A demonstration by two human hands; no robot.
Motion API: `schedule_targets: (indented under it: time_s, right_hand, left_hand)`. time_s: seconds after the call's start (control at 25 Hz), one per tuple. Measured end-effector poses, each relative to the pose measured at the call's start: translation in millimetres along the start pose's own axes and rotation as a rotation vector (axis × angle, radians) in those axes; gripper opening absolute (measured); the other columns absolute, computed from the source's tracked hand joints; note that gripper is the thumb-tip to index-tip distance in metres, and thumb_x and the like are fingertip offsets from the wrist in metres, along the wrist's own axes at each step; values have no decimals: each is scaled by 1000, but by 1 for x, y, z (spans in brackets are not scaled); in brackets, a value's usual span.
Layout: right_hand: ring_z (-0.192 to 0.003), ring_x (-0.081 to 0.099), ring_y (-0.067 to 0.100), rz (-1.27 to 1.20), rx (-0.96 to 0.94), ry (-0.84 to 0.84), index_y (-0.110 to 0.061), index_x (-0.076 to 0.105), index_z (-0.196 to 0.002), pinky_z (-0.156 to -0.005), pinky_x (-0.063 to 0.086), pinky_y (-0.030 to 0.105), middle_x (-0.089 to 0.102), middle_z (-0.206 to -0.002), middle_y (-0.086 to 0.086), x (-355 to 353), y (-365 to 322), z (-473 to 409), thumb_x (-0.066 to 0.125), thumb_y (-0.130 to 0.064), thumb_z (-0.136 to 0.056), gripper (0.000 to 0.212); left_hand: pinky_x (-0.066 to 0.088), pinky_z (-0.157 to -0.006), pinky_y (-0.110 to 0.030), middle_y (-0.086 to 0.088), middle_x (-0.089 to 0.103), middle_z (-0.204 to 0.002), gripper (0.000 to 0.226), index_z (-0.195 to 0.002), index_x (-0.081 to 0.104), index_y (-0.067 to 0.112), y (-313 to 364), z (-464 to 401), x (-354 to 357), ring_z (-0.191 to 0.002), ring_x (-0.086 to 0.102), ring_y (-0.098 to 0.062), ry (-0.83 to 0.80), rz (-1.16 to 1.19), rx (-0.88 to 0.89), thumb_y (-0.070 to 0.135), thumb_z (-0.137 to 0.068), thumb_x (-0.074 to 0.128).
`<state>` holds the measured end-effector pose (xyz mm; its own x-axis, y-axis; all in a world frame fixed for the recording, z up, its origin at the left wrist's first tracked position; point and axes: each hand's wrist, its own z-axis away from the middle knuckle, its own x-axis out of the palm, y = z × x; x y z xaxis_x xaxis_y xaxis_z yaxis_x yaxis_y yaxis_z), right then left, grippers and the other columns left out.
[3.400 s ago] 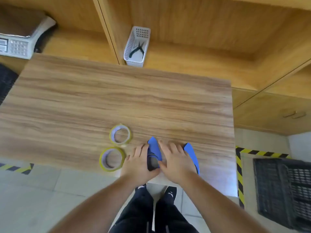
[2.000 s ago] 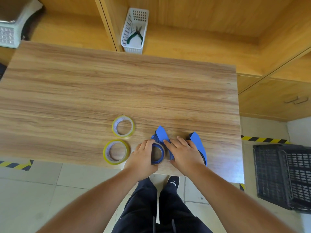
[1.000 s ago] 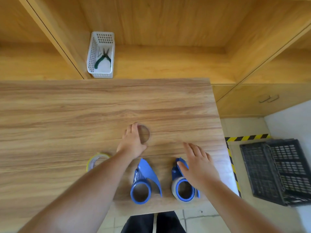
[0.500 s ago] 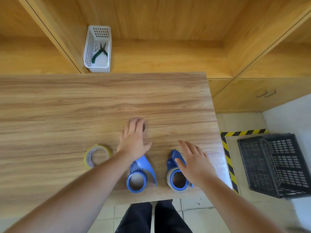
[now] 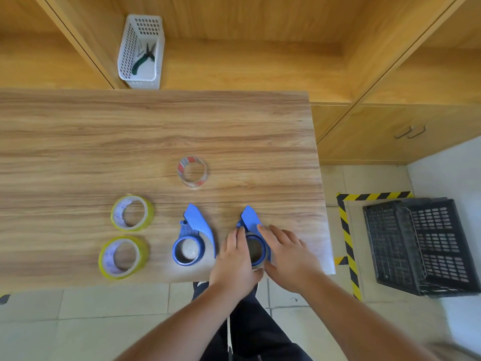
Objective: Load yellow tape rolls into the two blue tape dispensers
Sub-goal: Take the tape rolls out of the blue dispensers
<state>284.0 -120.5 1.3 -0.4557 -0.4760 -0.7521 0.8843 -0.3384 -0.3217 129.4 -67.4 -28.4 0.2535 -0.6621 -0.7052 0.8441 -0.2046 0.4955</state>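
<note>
Two yellow tape rolls lie flat at the table's near left, one (image 5: 132,212) behind the other (image 5: 122,257). The left blue dispenser (image 5: 194,238) lies on its side with nothing on its hub. The right blue dispenser (image 5: 253,238) lies near the front edge with a nearly used-up clear roll around its hub. My left hand (image 5: 235,261) and my right hand (image 5: 287,254) clasp that dispenser from either side, fingers on the old roll. A clear, almost empty roll with red print (image 5: 192,171) stands alone further back.
The wooden table (image 5: 130,142) ends just right of my right hand. A white basket (image 5: 140,52) with pliers sits on the shelf behind. A black crate (image 5: 421,246) stands on the floor to the right, beside yellow-black floor tape.
My left hand let go of the clear roll mid-table and came back to the right dispenser. My right hand closed onto that dispenser. Both yellow rolls came into view.
</note>
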Motion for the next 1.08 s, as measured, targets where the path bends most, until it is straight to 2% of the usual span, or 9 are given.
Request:
schedule_targets:
  time_s: [0.12, 0.28, 0.4, 0.56, 0.72, 0.88, 1.08]
  right_hand:
    - [-147, 23, 21, 28, -49, 3, -35, 6, -159, -119, 26, 41, 22, -165, -8, 5, 2, 0, 52, -34, -94, 80]
    - [-142, 31, 20, 67, -73, 30, -33, 8, -159, -114, 32, 40, 29, -162, -10, 8, 8, -3, 52, -27, -93, 79]
    - [-142, 33, 21, 115, -90, 44, -34, 9, -159, -111, 35, 41, 33, -161, -9, 6, 13, -3, 53, -26, -92, 80]
    - [-145, 30, 24, 171, -82, 27, -37, 5, -159, -110, 36, 43, 35, -160, -9, -2, 26, -1, 49, -21, -95, 79]
    - [-141, 34, 24, 188, -76, -1, -39, 3, -158, -104, 41, 44, 51, -147, -6, -5, 28, -4, 49, -23, -97, 78]
    - [-135, 39, 23, 201, -81, 10, -39, 5, -158, -98, 44, 42, 56, -141, -7, -6, 27, -5, 51, -25, -97, 77]
    - [-143, 33, 23, 194, -71, -4, -40, 1, -158, -105, 40, 42, 50, -148, -8, -8, 24, -5, 50, -27, -99, 78]
  left_hand:
    - [46, -110, -39, 1, 26, -159, 107, -159, 11, 15, 4, -7, 7, -146, 32, -21, -34, -50, -21, 49, -81, 75]
    - [48, -106, -36, 2, 36, -151, 97, -154, 20, 16, -2, -8, 15, -140, 39, -21, -8, -127, 5, 46, -81, 76]
    - [46, -109, -36, 2, 37, -151, 92, -154, 24, 18, -8, -5, 14, -141, 38, -21, -14, -109, 46, 38, -81, 76]
    - [45, -112, -37, 4, 31, -158, 97, -158, 20, 19, -16, -1, 10, -147, 32, -19, -51, -98, 75, 37, -82, 75]
    - [42, -115, -38, 4, 28, -160, 98, -159, 18, 19, -16, 0, 6, -150, 29, -19, -53, -94, 106, 37, -83, 75]
    - [39, -117, -35, 6, 29, -159, 97, -159, 18, 21, -10, 4, -2, -150, 27, -17, -25, -54, 122, 35, -81, 74]
    - [37, -116, -28, 10, 34, -155, 94, -156, 24, 24, -5, 19, -23, -145, 32, -13, 51, 1, 161, 35, -76, 72]
